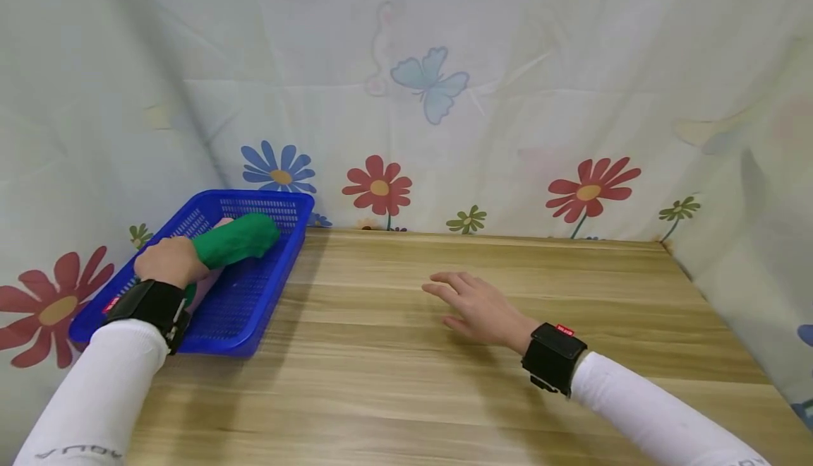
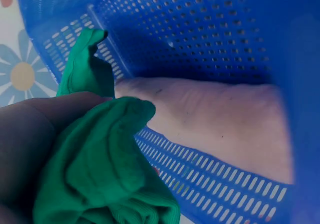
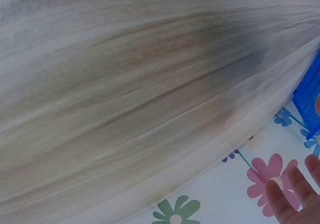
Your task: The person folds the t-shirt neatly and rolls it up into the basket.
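My left hand (image 1: 170, 261) grips a rolled green cloth (image 1: 238, 240) over the blue plastic basket (image 1: 298, 240). In the left wrist view the green cloth (image 2: 100, 169) shows folded edges and a ribbed end near the thumb; the other fingers are mostly hidden. Beneath it, a pale pink rolled cloth (image 2: 215, 124) lies along the basket's side. My right hand (image 1: 479, 307) hovers over or rests lightly on the wooden table, holding nothing, its fingers loosely extended. Only some of its fingertips (image 3: 277, 196) appear in the right wrist view.
The basket stands at the left of the wood-grain table (image 1: 394, 381), close to the curtain. A white curtain (image 1: 508, 134) printed with flowers and a butterfly hangs along the back and sides.
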Action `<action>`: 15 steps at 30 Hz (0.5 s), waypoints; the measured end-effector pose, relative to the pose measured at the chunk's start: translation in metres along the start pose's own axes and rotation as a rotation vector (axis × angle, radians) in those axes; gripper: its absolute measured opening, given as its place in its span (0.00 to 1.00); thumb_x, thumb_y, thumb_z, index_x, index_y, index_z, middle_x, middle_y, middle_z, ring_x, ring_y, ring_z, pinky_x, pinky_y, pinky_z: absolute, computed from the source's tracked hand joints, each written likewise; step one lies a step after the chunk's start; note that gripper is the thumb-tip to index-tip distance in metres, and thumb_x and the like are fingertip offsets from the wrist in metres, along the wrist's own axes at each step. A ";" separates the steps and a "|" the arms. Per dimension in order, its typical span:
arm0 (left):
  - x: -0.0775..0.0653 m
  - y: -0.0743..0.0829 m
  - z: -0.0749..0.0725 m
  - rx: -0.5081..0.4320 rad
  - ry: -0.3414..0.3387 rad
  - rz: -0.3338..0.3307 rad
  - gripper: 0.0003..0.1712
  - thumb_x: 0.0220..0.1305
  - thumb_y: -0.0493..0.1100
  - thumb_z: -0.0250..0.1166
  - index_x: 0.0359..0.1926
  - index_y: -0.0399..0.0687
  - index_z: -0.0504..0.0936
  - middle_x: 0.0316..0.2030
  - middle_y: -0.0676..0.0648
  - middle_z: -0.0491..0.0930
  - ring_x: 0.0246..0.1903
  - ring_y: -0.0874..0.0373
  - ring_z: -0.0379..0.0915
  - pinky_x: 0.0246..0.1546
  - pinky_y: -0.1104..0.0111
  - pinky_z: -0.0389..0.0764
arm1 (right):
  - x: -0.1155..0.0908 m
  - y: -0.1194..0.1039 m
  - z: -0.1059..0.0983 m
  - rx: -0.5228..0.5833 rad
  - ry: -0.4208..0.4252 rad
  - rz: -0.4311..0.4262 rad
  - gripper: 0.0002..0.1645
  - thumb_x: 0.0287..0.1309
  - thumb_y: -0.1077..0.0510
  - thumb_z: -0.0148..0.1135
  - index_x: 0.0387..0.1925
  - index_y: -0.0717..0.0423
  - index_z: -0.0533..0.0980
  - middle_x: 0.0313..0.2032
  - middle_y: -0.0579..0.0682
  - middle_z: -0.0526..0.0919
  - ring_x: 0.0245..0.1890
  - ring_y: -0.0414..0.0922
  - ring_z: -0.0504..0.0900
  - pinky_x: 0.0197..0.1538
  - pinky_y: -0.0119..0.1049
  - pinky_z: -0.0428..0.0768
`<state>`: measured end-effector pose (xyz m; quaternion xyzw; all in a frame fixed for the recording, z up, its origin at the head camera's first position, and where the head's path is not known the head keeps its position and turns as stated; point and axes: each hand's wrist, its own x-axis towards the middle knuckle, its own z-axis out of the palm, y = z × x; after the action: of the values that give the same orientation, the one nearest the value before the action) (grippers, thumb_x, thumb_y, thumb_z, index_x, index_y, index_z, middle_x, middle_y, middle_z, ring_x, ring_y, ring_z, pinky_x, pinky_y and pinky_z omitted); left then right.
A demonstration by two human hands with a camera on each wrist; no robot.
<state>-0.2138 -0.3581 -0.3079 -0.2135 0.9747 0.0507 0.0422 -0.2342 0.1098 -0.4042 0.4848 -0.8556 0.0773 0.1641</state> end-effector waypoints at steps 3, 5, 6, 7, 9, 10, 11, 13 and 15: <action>0.005 0.005 0.001 0.023 0.002 -0.033 0.27 0.53 0.47 0.55 0.45 0.24 0.70 0.38 0.28 0.72 0.32 0.40 0.71 0.19 0.60 0.69 | -0.001 -0.002 0.000 0.008 -0.015 0.005 0.43 0.43 0.50 0.66 0.61 0.47 0.58 0.57 0.50 0.65 0.55 0.46 0.65 0.54 0.44 0.67; 0.008 0.008 0.000 0.042 -0.001 -0.040 0.26 0.53 0.45 0.56 0.47 0.25 0.69 0.39 0.28 0.72 0.34 0.40 0.71 0.21 0.59 0.69 | -0.001 -0.004 -0.001 0.015 -0.019 0.004 0.42 0.43 0.50 0.66 0.61 0.47 0.58 0.56 0.50 0.65 0.55 0.46 0.65 0.54 0.45 0.67; 0.009 0.010 -0.001 0.051 -0.003 -0.040 0.27 0.53 0.44 0.56 0.48 0.25 0.68 0.41 0.28 0.71 0.36 0.39 0.71 0.22 0.59 0.70 | -0.002 -0.006 -0.001 0.018 -0.020 0.004 0.42 0.43 0.51 0.66 0.61 0.47 0.59 0.56 0.50 0.65 0.55 0.46 0.65 0.54 0.45 0.67; 0.010 0.011 -0.002 0.061 -0.008 -0.037 0.28 0.53 0.45 0.56 0.48 0.25 0.68 0.41 0.28 0.71 0.36 0.38 0.70 0.22 0.58 0.70 | -0.002 -0.007 -0.001 0.021 -0.021 0.004 0.42 0.43 0.51 0.66 0.61 0.47 0.59 0.56 0.49 0.65 0.55 0.45 0.65 0.54 0.45 0.67; 0.011 0.013 -0.005 0.073 -0.018 -0.022 0.30 0.52 0.45 0.57 0.50 0.25 0.66 0.42 0.27 0.70 0.38 0.36 0.69 0.23 0.57 0.71 | -0.003 -0.010 -0.001 0.021 -0.025 0.000 0.42 0.43 0.50 0.66 0.61 0.47 0.58 0.56 0.49 0.65 0.55 0.45 0.65 0.54 0.44 0.67; 0.011 0.013 -0.007 0.077 -0.019 -0.008 0.31 0.51 0.46 0.59 0.50 0.25 0.66 0.43 0.26 0.69 0.38 0.35 0.69 0.23 0.56 0.71 | -0.003 -0.011 -0.001 0.026 -0.025 -0.002 0.42 0.43 0.50 0.66 0.61 0.47 0.59 0.56 0.49 0.65 0.55 0.45 0.65 0.53 0.44 0.67; 0.011 0.014 -0.008 0.081 -0.017 0.004 0.32 0.50 0.46 0.60 0.50 0.24 0.66 0.43 0.26 0.69 0.38 0.34 0.69 0.23 0.55 0.71 | -0.003 -0.013 0.000 0.026 -0.026 -0.006 0.42 0.43 0.50 0.66 0.61 0.47 0.58 0.56 0.49 0.65 0.55 0.45 0.65 0.53 0.43 0.68; 0.011 0.015 -0.010 0.080 -0.017 0.015 0.32 0.49 0.46 0.61 0.49 0.24 0.66 0.42 0.26 0.69 0.38 0.34 0.68 0.23 0.55 0.72 | -0.004 -0.015 0.000 0.027 -0.023 -0.015 0.42 0.43 0.50 0.66 0.61 0.47 0.59 0.56 0.49 0.66 0.54 0.45 0.66 0.52 0.43 0.68; 0.011 0.017 -0.012 0.077 -0.019 0.016 0.33 0.47 0.46 0.62 0.49 0.24 0.66 0.42 0.26 0.69 0.38 0.34 0.69 0.23 0.55 0.72 | -0.005 -0.017 0.000 0.030 -0.021 -0.022 0.42 0.44 0.49 0.65 0.61 0.47 0.59 0.56 0.50 0.66 0.54 0.45 0.66 0.52 0.43 0.68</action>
<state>-0.2316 -0.3489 -0.2956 -0.2032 0.9772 0.0157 0.0593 -0.2175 0.1047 -0.4069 0.4974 -0.8506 0.0832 0.1487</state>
